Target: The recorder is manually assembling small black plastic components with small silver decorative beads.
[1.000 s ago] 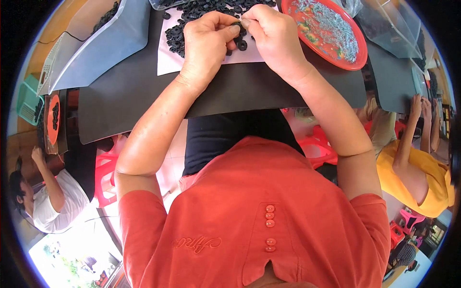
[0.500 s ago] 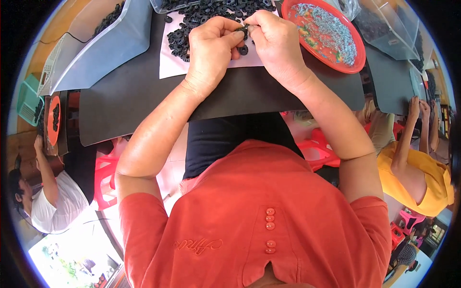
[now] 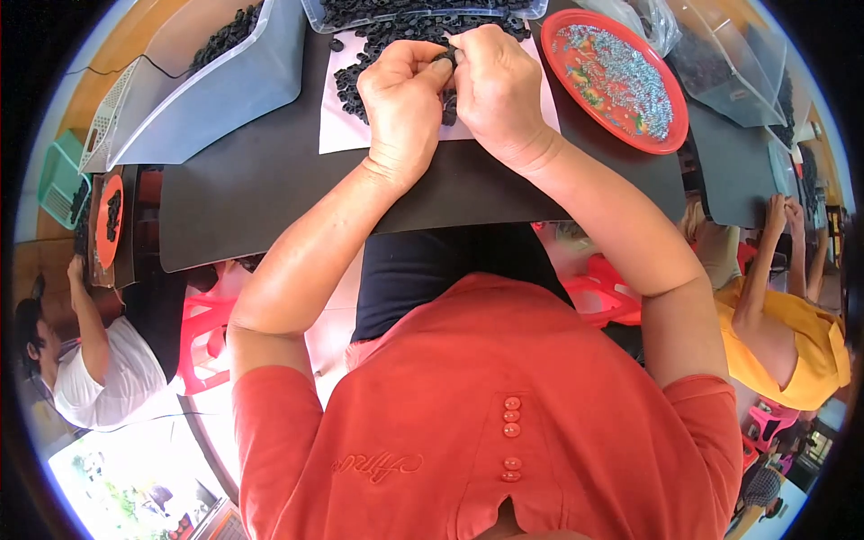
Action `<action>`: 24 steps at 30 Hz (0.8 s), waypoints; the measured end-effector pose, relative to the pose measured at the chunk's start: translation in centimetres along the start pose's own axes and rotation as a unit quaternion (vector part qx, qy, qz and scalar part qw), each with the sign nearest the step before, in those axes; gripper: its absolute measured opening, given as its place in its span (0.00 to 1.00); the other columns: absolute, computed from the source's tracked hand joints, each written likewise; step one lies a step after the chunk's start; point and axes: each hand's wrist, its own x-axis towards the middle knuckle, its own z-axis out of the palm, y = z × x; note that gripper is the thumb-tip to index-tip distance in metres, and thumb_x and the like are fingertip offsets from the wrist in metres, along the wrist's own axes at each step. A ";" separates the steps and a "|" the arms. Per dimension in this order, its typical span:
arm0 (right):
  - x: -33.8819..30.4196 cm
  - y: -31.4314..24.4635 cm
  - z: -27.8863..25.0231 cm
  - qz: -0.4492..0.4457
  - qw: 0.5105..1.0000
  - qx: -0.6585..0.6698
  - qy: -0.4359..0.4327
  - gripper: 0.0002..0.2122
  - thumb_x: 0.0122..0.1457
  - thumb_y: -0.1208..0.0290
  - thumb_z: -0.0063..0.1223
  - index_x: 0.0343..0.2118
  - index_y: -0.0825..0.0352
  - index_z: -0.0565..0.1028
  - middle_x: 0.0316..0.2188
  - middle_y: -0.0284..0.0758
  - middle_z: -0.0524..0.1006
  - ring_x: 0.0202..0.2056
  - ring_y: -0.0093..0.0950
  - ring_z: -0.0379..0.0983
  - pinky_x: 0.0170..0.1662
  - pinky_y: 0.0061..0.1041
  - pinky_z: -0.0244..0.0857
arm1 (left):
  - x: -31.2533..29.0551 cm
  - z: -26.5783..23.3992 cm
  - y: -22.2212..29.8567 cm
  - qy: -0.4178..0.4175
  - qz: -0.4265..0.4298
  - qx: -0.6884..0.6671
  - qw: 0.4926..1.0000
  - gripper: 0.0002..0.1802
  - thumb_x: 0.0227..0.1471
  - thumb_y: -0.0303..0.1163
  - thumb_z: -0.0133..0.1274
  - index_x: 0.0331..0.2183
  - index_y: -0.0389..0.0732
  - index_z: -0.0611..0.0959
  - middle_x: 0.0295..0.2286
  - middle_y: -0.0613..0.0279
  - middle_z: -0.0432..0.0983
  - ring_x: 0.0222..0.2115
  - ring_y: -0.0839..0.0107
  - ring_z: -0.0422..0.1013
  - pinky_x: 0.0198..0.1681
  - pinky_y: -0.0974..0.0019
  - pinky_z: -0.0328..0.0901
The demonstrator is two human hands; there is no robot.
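Observation:
My left hand (image 3: 400, 103) and my right hand (image 3: 498, 97) meet fingertip to fingertip over a white sheet (image 3: 345, 135) on the dark table. Between the left thumb and fingers sits a small black part (image 3: 446, 55), mostly covered. The right thumb and index finger pinch against it; whether they grip a second tiny piece is hidden. Loose black parts (image 3: 353, 90), small and rounded, are heaped on the sheet around and beyond my hands. Right of my right hand, a red plate (image 3: 677, 130) carries many tiny silvery pieces (image 3: 621, 72).
Beyond the sheet stands a clear plastic box (image 3: 540, 9) of black parts. A large translucent bin (image 3: 225, 99) holds more at left; another clear bin (image 3: 733, 81) stands at right. People sit at both sides, one in white (image 3: 108, 373), one in yellow (image 3: 778, 346).
The view has shifted slightly, so the table items appear lower and further right. My hands have drawn closer together, and the black part beneath the fingers is now mostly covered.

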 end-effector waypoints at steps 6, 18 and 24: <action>0.3 -0.1 0.2 -0.021 1.000 -0.002 0.023 0.09 0.37 0.76 0.54 0.24 0.66 0.67 0.21 0.38 0.68 0.25 0.37 0.69 0.25 0.32 0.66 | 0.4 -0.1 -0.5 0.007 0.044 0.012 0.999 0.01 0.47 0.19 0.54 0.27 0.32 0.80 0.20 0.67 0.74 0.20 0.83 0.65 0.23 0.76 0.62; -0.3 0.2 -0.5 0.120 0.984 0.133 -0.014 0.10 0.50 0.80 0.56 0.37 0.69 0.73 0.26 0.37 0.74 0.29 0.29 0.75 0.28 0.23 0.68 | 0.9 -0.4 0.9 -0.046 -0.053 -0.059 0.996 0.04 0.51 0.21 0.53 0.32 0.30 0.78 0.21 0.60 0.76 0.15 0.77 0.67 0.18 0.77 0.62; 1.0 0.4 -1.7 -0.022 1.000 -0.012 -0.005 0.16 0.38 0.74 0.60 0.35 0.65 0.73 0.26 0.33 0.71 0.29 0.33 0.70 0.31 0.30 0.64 | 1.1 -0.5 1.5 -0.065 -0.060 -0.085 0.992 0.08 0.53 0.23 0.52 0.36 0.28 0.79 0.25 0.56 0.77 0.23 0.71 0.74 0.28 0.72 0.69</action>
